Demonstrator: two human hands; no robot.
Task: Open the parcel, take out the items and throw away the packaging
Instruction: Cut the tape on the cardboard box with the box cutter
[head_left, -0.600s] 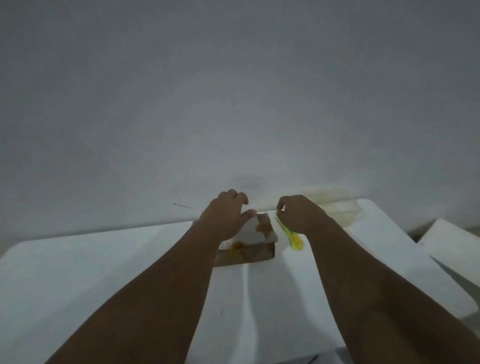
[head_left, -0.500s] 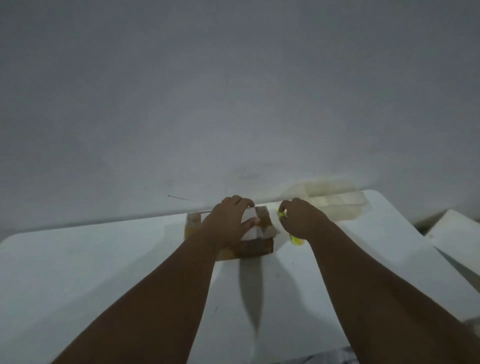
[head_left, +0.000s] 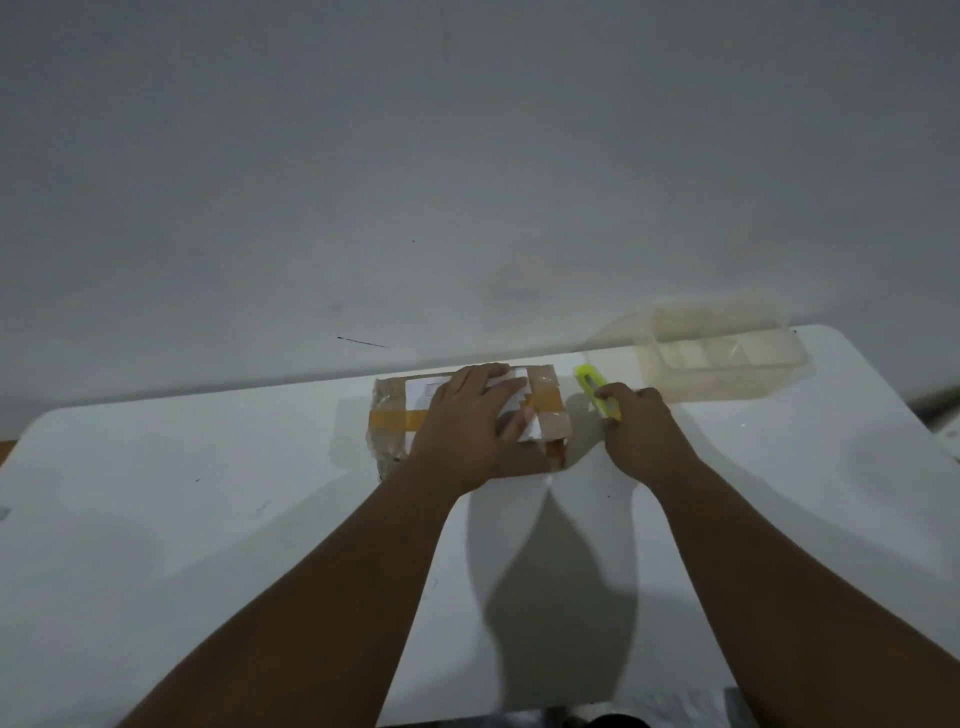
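Observation:
A brown cardboard parcel (head_left: 395, 415) with a white label and yellowish tape lies flat on the white table (head_left: 182, 519) near its far edge. My left hand (head_left: 467, 421) rests flat on top of it, fingers spread over the label. Just right of the parcel, my right hand (head_left: 636, 431) grips a yellow-green utility knife (head_left: 592, 392), whose tip points away from me. The knife is beside the parcel and does not touch it.
A clear plastic tub (head_left: 722, 358) stands at the table's far right corner, close to the knife. A plain grey wall rises right behind the table's far edge. The table's rounded right edge drops off past the tub.
The parcel was tilted up under my left hand and now lies flat with the hand pressed on top. My right hand with the knife stays beside it. The camera tilted down.

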